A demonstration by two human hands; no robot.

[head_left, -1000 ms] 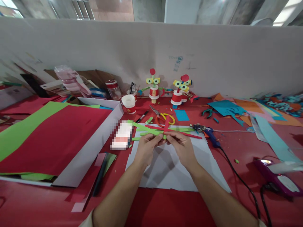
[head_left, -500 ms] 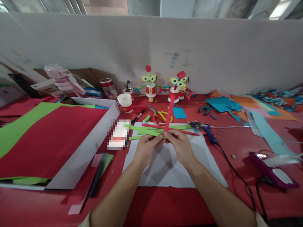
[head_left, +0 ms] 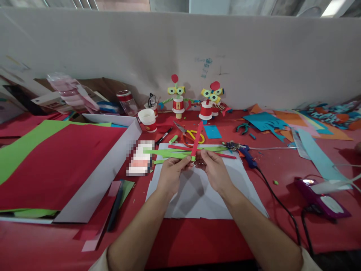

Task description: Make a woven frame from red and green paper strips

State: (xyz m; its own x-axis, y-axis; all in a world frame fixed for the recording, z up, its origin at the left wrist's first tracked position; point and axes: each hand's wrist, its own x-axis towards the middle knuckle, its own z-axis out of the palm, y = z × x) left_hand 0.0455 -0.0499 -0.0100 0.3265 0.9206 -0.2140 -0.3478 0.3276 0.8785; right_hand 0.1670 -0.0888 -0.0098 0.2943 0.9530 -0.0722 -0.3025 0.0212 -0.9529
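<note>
My left hand pinches a green paper strip near its right end, where it meets a red paper strip at a small corner. The red strip rises away from me from that corner. Beside it, my right hand has its fingers curled close to the joint; whether they grip the strip is hidden. Both hands are above white sheets. More green strips and a thin red strip lie behind the hands.
A white box with red and green sheets stands left. Behind are scissors, pliers, paper cups and two cup figures. A blue glue gun, its cable and a purple device are right.
The red strip has tilted and lowered, and its folded green corner now shows between my hands. My right hand's fingers have loosened and shifted slightly off the joint. The whole view has moved slightly.
</note>
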